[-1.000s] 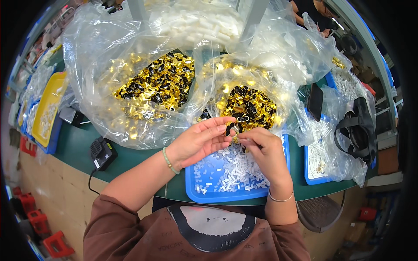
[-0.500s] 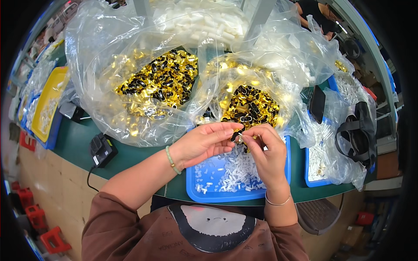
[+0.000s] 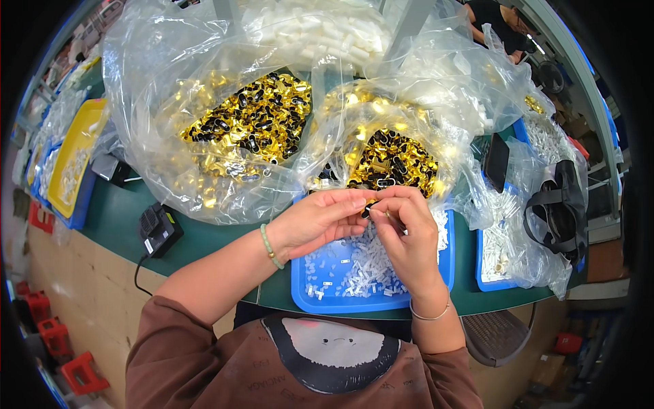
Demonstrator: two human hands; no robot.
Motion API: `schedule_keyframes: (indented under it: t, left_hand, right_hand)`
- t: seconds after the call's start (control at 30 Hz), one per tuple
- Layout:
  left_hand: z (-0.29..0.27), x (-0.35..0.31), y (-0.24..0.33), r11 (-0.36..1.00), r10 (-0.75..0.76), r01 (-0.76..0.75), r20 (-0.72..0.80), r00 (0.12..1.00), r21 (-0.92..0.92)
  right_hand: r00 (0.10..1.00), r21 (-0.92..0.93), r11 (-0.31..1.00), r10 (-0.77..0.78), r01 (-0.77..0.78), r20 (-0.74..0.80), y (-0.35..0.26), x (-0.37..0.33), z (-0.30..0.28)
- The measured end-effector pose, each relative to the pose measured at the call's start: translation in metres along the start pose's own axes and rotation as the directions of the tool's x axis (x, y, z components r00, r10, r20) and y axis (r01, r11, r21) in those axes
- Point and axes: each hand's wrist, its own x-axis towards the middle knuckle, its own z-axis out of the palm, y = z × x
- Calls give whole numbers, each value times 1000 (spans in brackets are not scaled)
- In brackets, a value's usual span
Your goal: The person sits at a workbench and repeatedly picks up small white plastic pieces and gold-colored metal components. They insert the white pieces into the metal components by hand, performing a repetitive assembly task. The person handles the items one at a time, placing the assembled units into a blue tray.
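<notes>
My left hand is pinched at the thumb and fingertips on a small black and gold part, mostly hidden by the fingers. My right hand meets it from the right, its thumb and forefinger pressed together at that part. A tiny pale tip shows between the fingertips; its kind is too small to make out. Both hands hover over a blue tray of small white plastic pieces. Just beyond them lies an opened clear bag with shiny black and gold parts.
Another clear bag of black and gold parts spreads to the left. White tubular pieces fill a bag behind. A black boxy device with a cord sits at left. On the right are a phone, another blue tray and a black bag.
My right hand has shifted slightly left, so its fingertips are closer against the left hand's. Less of the black part shows now. The left hand has hardly moved.
</notes>
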Motion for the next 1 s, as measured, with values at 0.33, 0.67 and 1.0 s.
schedule_keyframes:
  t: [0.33, 0.67, 1.0]
  left_hand:
    - [2, 0, 1, 1000, -19, 19, -17, 1000, -14]
    - [1, 0, 0, 1000, -11, 10, -17, 1000, -6]
    - [-3, 1, -1, 1000, -2, 2, 39, 999, -2]
  right_hand:
    - [1000, -19, 1000, -1, 1, 7, 0, 0, 0]
    - [993, -122, 992, -45, 32, -111, 1, -3, 9]
    - [980, -231, 969, -124, 86, -157, -2, -5, 11]
